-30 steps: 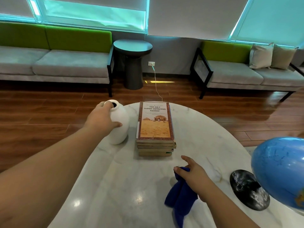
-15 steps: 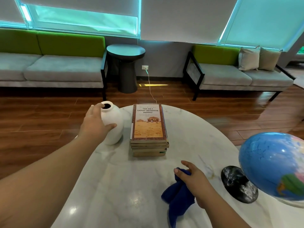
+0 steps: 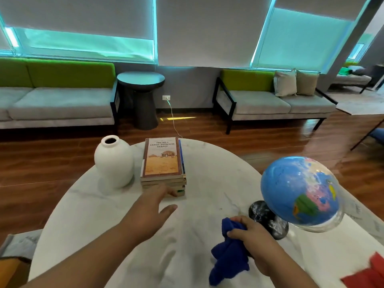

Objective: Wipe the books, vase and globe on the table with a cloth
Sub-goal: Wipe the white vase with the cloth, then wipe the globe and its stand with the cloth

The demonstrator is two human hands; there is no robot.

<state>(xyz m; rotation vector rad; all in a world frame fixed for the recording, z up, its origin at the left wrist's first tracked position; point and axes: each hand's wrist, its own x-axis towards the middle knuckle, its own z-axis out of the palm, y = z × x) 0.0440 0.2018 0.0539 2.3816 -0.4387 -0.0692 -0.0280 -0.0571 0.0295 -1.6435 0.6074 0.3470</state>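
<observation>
Book stack: the books [image 3: 163,163] are lying in a pile at the centre of the frame, on the far half of the marble table [image 3: 209,167]. The top cover reads "The No. 1 Ladies' Detective Agency".
Stack's long axis: it is running up the frame, away from me, so a short end with the page edges is facing my hands.
Left hand: my left hand [image 3: 149,206] is reaching in from the lower left with fingers straight and spread, holding nothing. The fingertips are lying at the stack's near end, and I cannot tell whether they are touching it.
Cloth: the blue cloth [image 3: 227,254] is hanging bunched at lower centre-right, well apart from the stack and below and to the right of it.
Right hand: my right hand [image 3: 256,244] is curling its fingers round the top of the cloth, gripping it.
Nearer hand: the left is lying much closer to the books. I am judging that it should steady the pile while the cloth hand travels up and leftward, then along that long axis.
Vase: the white vase [image 3: 113,161] is standing upright just beside the stack, on its left in the frame, with nothing touching it.
Globe: the blue globe [image 3: 297,190] is tilting on its dark marbled base [image 3: 268,224] at the right, just beside my cloth hand.
Edge of frame: something red [image 3: 367,275] is showing in the lower right corner.
</observation>
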